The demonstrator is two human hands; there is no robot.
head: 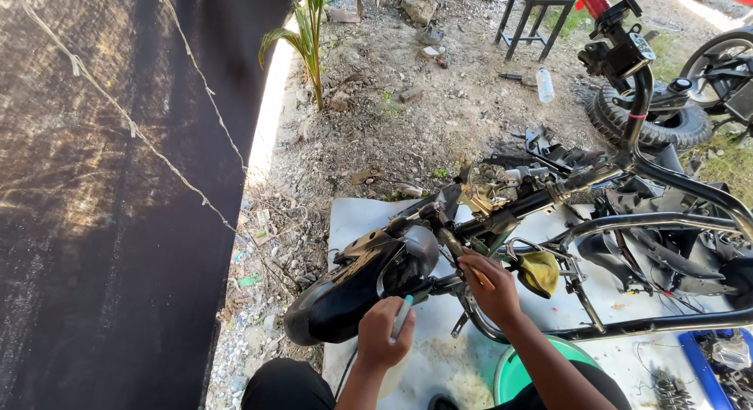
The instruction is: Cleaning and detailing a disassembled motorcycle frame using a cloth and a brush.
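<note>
A stripped motorcycle frame lies on its side on a white sheet. Its black front mudguard faces me at lower centre. My left hand is closed around a slim light-coloured tool, a brush or handle, held against the mudguard's rear edge. My right hand grips a thin wooden-looking handle by the fork tubes. A yellow rag hangs on the frame just right of that hand.
A green basin sits under my right forearm. A black tarp wall fills the left. Beyond lie dirt ground, a small palm, a plastic bottle, a tyre, a metal stool and another motorcycle wheel.
</note>
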